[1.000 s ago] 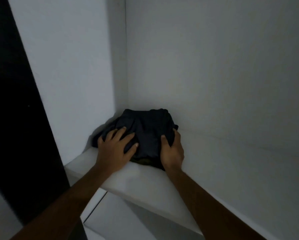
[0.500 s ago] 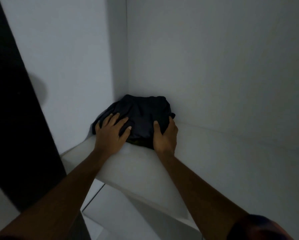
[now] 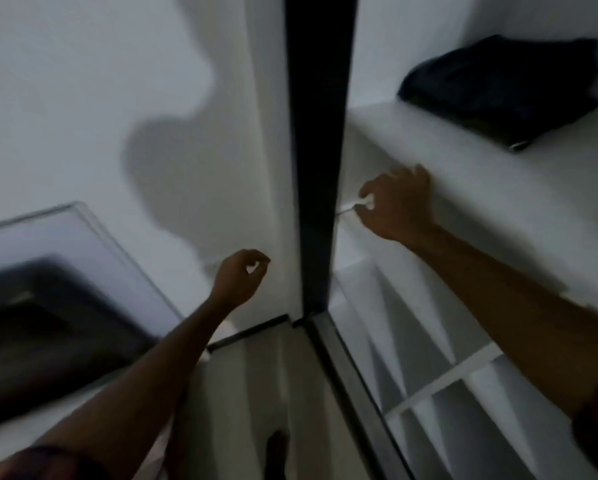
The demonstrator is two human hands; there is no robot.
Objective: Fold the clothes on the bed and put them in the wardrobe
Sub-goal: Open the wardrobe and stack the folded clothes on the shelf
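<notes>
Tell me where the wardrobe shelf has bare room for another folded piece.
The shelf is bare in a strip in front of the dark folded clothes, down to the right hand near its front edge, and beside their right end. The back corner by the side wall is crowded.

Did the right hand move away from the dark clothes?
Yes. The right hand has pulled back off the dark clothes, toward the person, past the front edge of the shelf.
</notes>
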